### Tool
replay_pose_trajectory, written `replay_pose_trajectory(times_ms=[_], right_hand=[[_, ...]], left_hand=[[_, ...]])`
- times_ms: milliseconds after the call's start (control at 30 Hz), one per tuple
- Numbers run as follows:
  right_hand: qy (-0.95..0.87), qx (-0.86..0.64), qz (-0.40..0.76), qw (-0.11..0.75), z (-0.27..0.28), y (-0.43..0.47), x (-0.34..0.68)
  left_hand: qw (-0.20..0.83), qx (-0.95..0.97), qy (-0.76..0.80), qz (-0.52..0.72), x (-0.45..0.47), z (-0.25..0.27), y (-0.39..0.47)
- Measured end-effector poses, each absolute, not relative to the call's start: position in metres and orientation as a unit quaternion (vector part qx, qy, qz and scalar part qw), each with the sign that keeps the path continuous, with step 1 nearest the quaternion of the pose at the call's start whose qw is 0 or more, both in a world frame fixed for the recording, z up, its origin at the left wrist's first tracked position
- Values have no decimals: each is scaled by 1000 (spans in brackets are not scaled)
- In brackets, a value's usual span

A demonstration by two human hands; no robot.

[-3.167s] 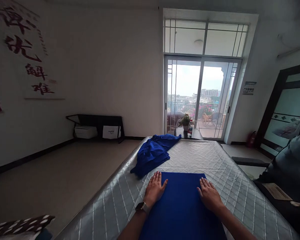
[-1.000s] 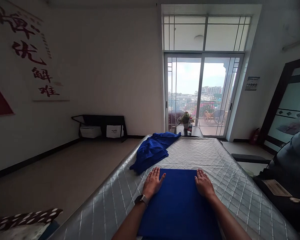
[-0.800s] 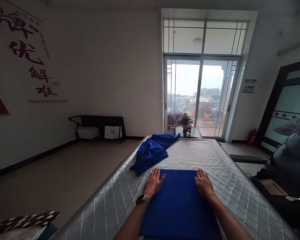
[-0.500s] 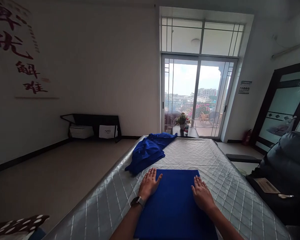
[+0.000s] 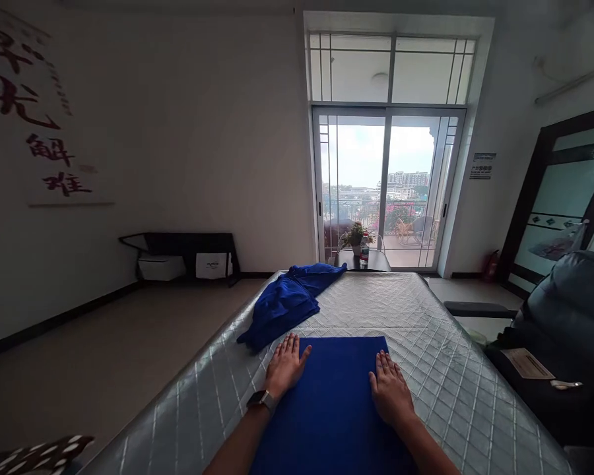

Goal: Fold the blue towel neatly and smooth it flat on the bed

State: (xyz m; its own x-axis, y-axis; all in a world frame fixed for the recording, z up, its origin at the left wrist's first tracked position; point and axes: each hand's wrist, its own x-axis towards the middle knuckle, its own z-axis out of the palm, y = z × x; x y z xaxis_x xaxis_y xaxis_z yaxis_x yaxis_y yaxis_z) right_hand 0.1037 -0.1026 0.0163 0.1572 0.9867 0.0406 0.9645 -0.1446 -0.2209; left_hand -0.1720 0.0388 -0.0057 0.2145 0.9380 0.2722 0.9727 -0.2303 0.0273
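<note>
A flat blue rectangle of what looks like cloth or board (image 5: 339, 409) lies in front of me on a silver quilted surface (image 5: 455, 369). My left hand (image 5: 286, 366) rests flat along its left edge, thumb spread inward, with a watch on the wrist. Along the right edge lies my right hand (image 5: 392, 388), fingers stretched out and thumb apart. Neither hand grasps anything. Beyond the left hand sits a crumpled blue garment (image 5: 282, 303), apart from the rectangle.
At the far end stands a small dark table (image 5: 376, 261) with a potted plant (image 5: 356, 234) and a bottle (image 5: 365, 249). On the right is a dark armchair (image 5: 569, 310) holding a brown card (image 5: 527, 364). A black bench (image 5: 188, 244) stands by the left wall.
The view has shifted slightly, so most things sit a little further left. Both hands stay flat on the edges of the blue rectangle.
</note>
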Motion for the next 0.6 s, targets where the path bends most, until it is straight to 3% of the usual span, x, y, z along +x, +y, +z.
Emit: replay_pose_trajectory(times_ms=[333, 600], right_hand=[[-667, -736, 39, 106, 8, -103, 107], [-649, -751, 48, 115, 11, -101, 106]], left_hand=[[-9, -918, -362, -161, -5, -4, -33], [-27, -893, -431, -126, -50, -2, -34]])
